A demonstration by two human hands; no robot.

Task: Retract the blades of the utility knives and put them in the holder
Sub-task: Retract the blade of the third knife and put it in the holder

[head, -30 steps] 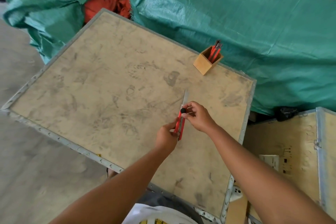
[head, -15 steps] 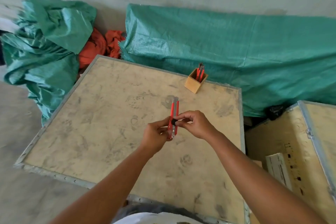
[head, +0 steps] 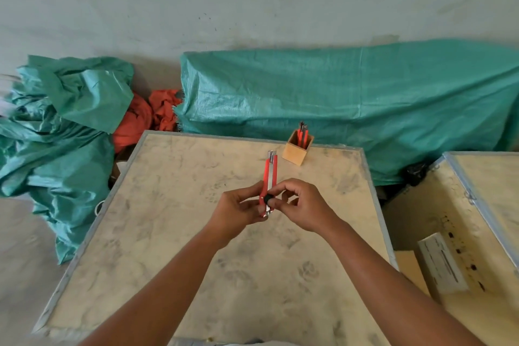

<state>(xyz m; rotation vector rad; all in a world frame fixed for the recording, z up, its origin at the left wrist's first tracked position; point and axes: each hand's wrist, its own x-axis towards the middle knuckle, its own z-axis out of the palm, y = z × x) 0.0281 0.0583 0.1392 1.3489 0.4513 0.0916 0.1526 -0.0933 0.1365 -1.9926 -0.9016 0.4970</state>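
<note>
A red utility knife [head: 270, 174] is held upright above the middle of the wooden crate top [head: 174, 233]. My left hand [head: 238, 212] grips its lower body from the left. My right hand [head: 302, 206] pinches the black slider knob near the knife's base. Only a short metal tip shows at the knife's top end. A small wooden holder [head: 295, 152] stands near the crate's far edge, with a few red knives [head: 302, 135] standing in it.
Green tarpaulin [head: 365, 104] covers a bulk behind the crate, and more crumpled tarp [head: 61, 126] with orange cloth [head: 146, 118] lies at the left. A second open wooden crate [head: 477, 205] with a white box [head: 441, 261] stands at the right.
The long blade seen a second ago has slid back into the knife body. Both hands lifted the knife off the crate top, and my head tilted up toward the wall.
</note>
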